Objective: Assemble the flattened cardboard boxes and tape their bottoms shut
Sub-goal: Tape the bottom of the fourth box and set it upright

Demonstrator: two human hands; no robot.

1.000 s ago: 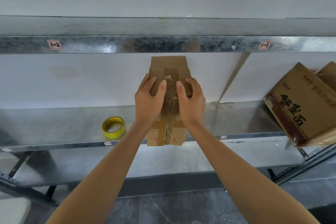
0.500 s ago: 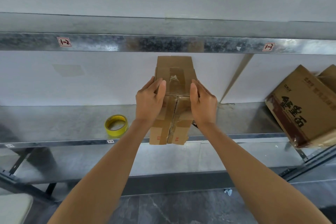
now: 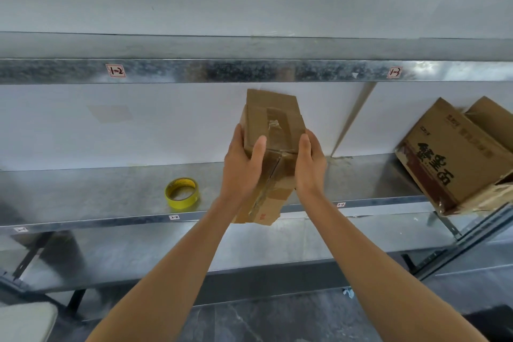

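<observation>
Since half a second ago the small cardboard box [image 3: 256,111] has twisted a little clockwise, so its top edge now slants down to the right, and both thumbs have slid lower on its near face.

Both hands hold it up in front of the middle shelf [image 3: 83,194]. The left hand [image 3: 240,169] grips the left side, fingers wrapped behind and thumb laid across the front. The right hand [image 3: 311,166] clasps the right side the same way, thumb pointing up along the edge. A brown tape strip [image 3: 276,126] runs down the box's upper face and on along the seam between the two flaps below. The box's lower end hangs at the shelf's front lip; whether it touches the metal is hard to tell from this angle.

A yellow tape roll [image 3: 181,193] lies flat on the shelf, left of the hands and well apart from the box. At the far right a large printed box [image 3: 449,158] sits tilted on the same shelf.
</observation>
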